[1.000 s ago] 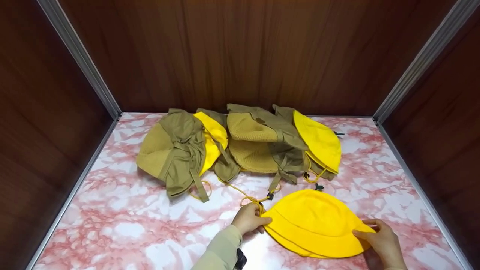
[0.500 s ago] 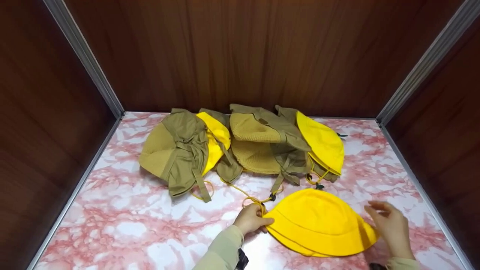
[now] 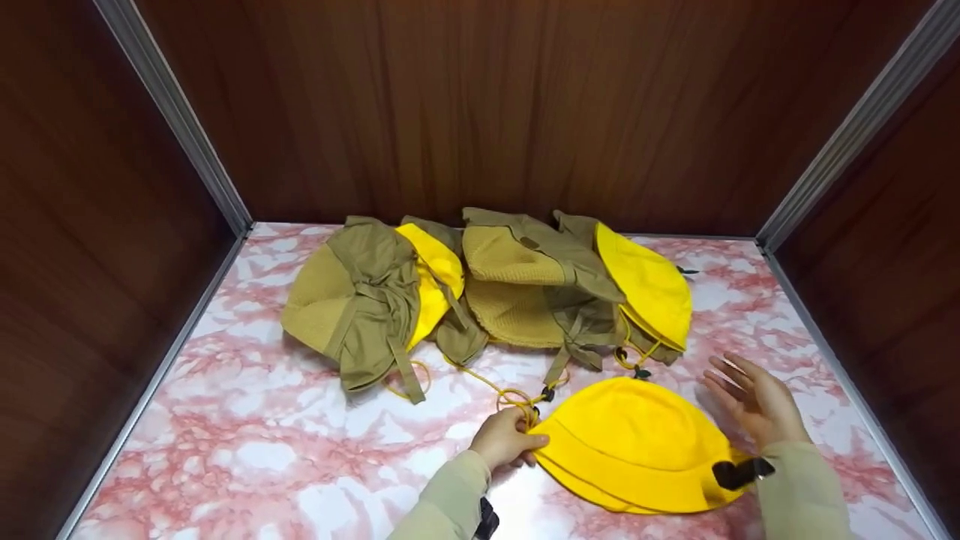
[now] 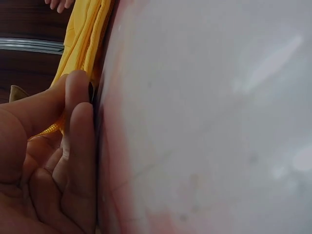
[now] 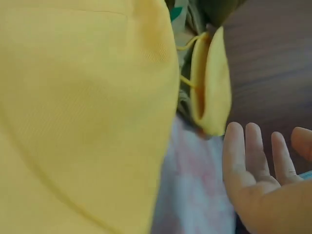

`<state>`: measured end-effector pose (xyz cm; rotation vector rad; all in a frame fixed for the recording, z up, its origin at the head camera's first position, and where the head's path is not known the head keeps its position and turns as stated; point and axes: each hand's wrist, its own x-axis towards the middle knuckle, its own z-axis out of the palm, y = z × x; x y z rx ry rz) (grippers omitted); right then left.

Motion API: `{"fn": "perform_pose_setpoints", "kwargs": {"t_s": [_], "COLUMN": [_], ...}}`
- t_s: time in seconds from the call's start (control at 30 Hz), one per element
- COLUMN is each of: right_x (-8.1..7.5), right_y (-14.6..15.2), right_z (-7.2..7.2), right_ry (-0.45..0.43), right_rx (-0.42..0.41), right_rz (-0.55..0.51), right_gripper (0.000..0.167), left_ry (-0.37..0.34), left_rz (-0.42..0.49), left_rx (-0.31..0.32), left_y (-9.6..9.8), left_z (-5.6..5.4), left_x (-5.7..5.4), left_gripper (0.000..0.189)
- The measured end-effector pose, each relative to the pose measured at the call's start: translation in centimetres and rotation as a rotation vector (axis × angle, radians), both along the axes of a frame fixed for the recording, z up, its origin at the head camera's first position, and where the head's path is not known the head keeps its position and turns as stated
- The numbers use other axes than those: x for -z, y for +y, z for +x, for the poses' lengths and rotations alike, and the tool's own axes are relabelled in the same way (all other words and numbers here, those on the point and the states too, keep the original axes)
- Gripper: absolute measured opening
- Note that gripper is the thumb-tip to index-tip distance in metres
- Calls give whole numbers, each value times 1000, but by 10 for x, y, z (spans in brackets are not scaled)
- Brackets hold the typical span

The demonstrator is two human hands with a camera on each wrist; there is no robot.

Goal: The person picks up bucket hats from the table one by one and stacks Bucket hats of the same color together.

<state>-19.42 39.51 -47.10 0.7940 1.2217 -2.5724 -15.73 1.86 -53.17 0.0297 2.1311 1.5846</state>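
Note:
A yellow bucket hat (image 3: 637,435) lies flattened on its side near the front of the table, its green leaf tip (image 3: 642,373) pointing away. My left hand (image 3: 504,441) pinches the left end of its brim between thumb and fingers. In the left wrist view, the hat's layered brim (image 4: 83,44) runs out from those fingertips. To the right of the crown, my right hand (image 3: 757,401) is raised with its fingers spread and holds nothing. Its wrist strap overlaps the brim's right end in the head view. A yellow cord (image 3: 517,397) loops beside the left hand.
Behind lie a khaki hat with a neck flap (image 3: 360,300), another khaki hat (image 3: 517,277), and a yellow hat (image 3: 649,289) with a leaf tip. Wooden panels (image 3: 480,112) with metal corner posts enclose the pink-marbled table (image 3: 247,457) at back and sides.
My right hand has let go of the brim's right end and moved up and away past the crown, fingers opening. My left hand keeps its pinch; the hat stays in place.

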Motion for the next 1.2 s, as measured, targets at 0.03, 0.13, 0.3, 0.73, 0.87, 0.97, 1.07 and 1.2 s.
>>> {"fn": "perform_pose_setpoints", "kwargs": {"t_s": [0.03,0.13,0.3,0.73,0.87,0.97,1.07,1.2], "right_x": [4,14,21,9,8,9,10,9], "right_y": [0,-2,-9,-30,-41,-46,-48,-49], "right_z": [-5,-18,-36,-72,-77,-79,-81,-84], "right_ry": [-36,-116,-191,-340,-323,-292,-259,-266], "right_rx": [18,82,169,99,-17,-81,-143,-170], "right_rz": [-47,-136,-206,45,337,480,595,626], "right_gripper": [21,52,67,32,46,63,70,62], "left_ry": [-4,-11,-16,-20,-30,-30,-36,-32], "left_rz": [6,8,-40,-32,-34,-28,-19,-27], "left_rx": [-6,-11,21,10,6,-2,-7,-6], "left_y": [0,1,2,1,1,1,0,-1], "left_z": [0,0,0,-3,-2,-2,-3,-4], "left_x": [0,-1,-1,1,2,2,3,2], "left_gripper": [20,20,22,21,21,21,21,21]}}
